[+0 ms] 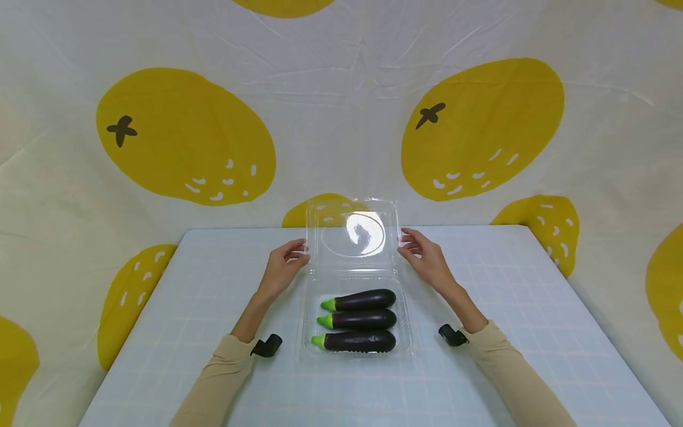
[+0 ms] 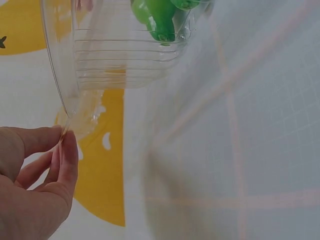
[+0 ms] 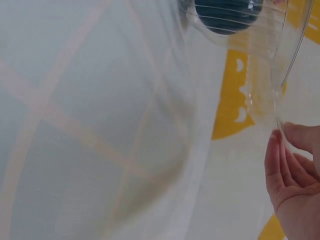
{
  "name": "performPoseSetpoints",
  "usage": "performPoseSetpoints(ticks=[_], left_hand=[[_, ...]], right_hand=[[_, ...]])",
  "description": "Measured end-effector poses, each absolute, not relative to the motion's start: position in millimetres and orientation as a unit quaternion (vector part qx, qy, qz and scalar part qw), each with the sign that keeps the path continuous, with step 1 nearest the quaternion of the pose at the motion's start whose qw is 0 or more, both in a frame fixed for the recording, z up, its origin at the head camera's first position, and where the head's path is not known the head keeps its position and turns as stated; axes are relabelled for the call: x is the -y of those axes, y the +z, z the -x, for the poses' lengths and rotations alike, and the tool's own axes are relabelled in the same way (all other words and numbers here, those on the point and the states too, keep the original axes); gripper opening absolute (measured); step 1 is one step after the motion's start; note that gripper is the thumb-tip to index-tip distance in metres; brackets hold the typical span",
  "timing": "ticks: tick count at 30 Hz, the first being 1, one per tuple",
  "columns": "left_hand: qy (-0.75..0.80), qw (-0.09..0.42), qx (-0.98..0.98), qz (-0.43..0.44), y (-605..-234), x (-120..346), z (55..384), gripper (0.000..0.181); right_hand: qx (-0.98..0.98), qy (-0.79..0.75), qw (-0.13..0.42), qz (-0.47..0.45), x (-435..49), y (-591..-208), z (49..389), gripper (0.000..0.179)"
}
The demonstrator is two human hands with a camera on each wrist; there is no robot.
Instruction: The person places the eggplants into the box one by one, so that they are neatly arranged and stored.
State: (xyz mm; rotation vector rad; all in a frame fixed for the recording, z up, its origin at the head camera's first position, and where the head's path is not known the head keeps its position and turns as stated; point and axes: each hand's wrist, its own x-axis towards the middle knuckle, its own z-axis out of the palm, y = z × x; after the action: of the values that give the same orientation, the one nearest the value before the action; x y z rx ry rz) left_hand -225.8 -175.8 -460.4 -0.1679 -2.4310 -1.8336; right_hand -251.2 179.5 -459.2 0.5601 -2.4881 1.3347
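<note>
A clear plastic clamshell box (image 1: pixel 408 320) lies on the table with its lid (image 1: pixel 331 261) raised at the back, glare showing on it. Three dark purple eggplants (image 1: pixel 363 321) with green stem ends pointing left lie side by side in the base. My left hand (image 1: pixel 285 264) pinches the lid's left edge between thumb and fingers; the left wrist view shows the pinch (image 2: pixel 45 170) right at the rim. On the opposite side, my right hand (image 1: pixel 424 255) pinches the lid's right edge, and in the right wrist view its fingers (image 3: pixel 272 165) meet the thumb at the plastic.
The table (image 1: pixel 187 332) bears a pale checked cloth. Behind it hangs a white curtain (image 1: pixel 341 118) printed with large yellow fruit. A black wrist camera (image 1: pixel 268 346) sits at the left sleeve, and another black camera (image 1: pixel 452 335) at the right one.
</note>
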Motion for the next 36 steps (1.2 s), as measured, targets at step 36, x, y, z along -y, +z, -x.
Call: performPoseSetpoints(ticks=[36], left_hand=[[-0.541,0.186,0.814,0.104,-453,167,208,0.029]], right_hand=[[0.828,0.481,0.198,-0.211,-184,-442,231,0.033]])
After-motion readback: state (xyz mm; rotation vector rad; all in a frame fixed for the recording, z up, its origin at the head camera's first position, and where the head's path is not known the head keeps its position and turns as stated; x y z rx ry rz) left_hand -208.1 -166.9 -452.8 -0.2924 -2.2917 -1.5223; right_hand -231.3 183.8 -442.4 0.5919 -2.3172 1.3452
